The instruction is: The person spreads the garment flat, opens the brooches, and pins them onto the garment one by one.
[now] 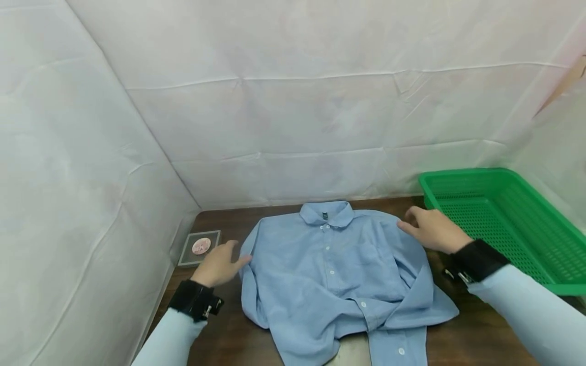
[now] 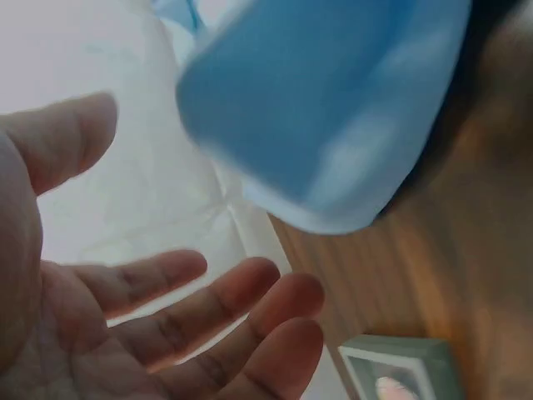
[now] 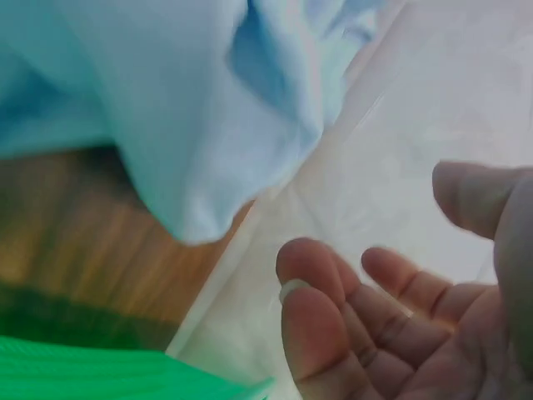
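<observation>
A light blue button-up shirt [image 1: 316, 269] lies front side up, its collar toward the back wall and its sleeves folded inward over the body. Beside the shirt's left edge is my left hand [image 1: 221, 264], fingers spread and holding nothing; the left wrist view shows its palm apart from the blue cloth [image 2: 325, 108]. At the shirt's right shoulder my right hand [image 1: 432, 229] hovers with fingers loosely bent. In the right wrist view nothing sits between its thumb and fingers, and the shirt's edge [image 3: 200, 167] hangs a little away from them.
A green plastic basket [image 1: 480, 178] stands at the back right, close by the right forearm. On the left of the dark wooden table [image 1: 229, 330] lies a small grey-framed square [image 1: 185, 258] with a round pink piece. White sheeting [image 1: 320, 117] walls the back and left side.
</observation>
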A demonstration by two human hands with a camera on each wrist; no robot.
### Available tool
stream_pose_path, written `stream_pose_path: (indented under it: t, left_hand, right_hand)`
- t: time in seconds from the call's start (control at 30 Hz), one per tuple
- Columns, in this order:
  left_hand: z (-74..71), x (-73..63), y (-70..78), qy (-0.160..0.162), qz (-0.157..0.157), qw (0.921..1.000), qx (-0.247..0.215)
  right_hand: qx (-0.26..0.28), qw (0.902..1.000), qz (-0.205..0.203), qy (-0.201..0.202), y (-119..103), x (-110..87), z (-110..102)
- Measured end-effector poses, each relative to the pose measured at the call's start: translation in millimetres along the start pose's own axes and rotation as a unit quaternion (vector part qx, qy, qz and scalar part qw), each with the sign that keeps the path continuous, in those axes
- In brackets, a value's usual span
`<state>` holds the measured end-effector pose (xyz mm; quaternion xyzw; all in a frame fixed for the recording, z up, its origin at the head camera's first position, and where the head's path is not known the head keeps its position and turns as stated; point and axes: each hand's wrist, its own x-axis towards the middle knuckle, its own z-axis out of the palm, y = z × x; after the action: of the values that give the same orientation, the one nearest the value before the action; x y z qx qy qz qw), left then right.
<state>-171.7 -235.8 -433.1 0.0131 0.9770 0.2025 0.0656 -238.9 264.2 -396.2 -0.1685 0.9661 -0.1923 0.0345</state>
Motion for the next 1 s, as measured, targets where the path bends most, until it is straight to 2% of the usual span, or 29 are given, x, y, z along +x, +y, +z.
stream_pose_path:
  t: [0.2,0.33,0.47,0.6,0.7,0.9,1.0]
  left_hand:
    - [19.5,-33.2,-0.9,0.035,-0.045,0.9975,-0.041]
    - [37.5,-49.1,2.6,0.047,-0.076,0.9939,-0.064]
    - [58.6,-58.7,7.0,0.047,-0.092,0.9905,-0.091]
    - [74.9,-67.6,11.2,0.047,-0.113,0.9855,-0.118]
    - [84.1,-67.9,14.9,0.056,-0.120,0.9817,-0.137]
    - [98.6,-58.2,24.4,0.085,-0.105,0.9751,-0.176]
    - [104.3,-56.0,25.7,0.097,-0.115,0.9690,-0.196]
  right_hand:
    - [0.019,0.9992,0.027,0.025,-0.6,-45.0,11.4]
    - [0.022,0.9975,0.058,0.035,1.2,-68.9,24.0]
    - [0.020,0.9949,0.095,0.026,4.6,-84.6,39.1]
    - [0.038,0.9922,0.118,0.009,7.2,-92.4,53.8]
    - [0.063,0.9901,0.126,0.000,7.1,-92.2,62.7]
    - [0.092,0.9851,0.145,-0.004,-0.3,-85.9,76.7]
    - [0.105,0.9839,0.145,0.005,-3.4,-82.4,82.7]
